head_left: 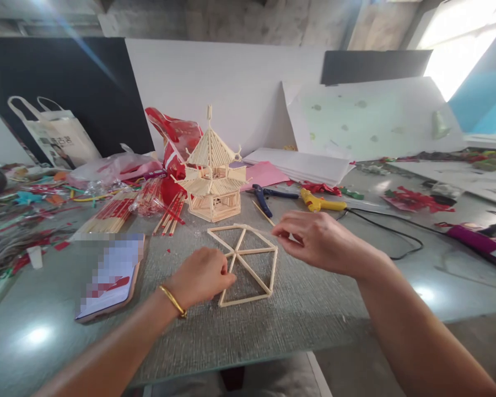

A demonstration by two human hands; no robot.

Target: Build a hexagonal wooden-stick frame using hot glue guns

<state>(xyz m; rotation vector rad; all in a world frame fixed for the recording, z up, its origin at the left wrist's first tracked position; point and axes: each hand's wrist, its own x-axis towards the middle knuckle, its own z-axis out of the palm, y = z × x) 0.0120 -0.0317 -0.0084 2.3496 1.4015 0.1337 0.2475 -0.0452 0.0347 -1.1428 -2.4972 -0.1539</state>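
A flat six-sided frame of pale wooden sticks, with spokes meeting at its middle, lies on the table. My left hand is closed on its left side, thumb and fingers around the stick there; part of that side is hidden. Above the frame's right corner, my right hand is pinched at the near end of a thin wooden stick that points away to the back left. Just behind the frame stands a small pagoda model built of the same sticks, upright with two roof tiers.
A phone lies at the left. Bundled sticks are behind it. Blue-handled pliers and a yellow glue gun with a black cord lie at the back right. White boards and scattered craft scraps line the table's far side.
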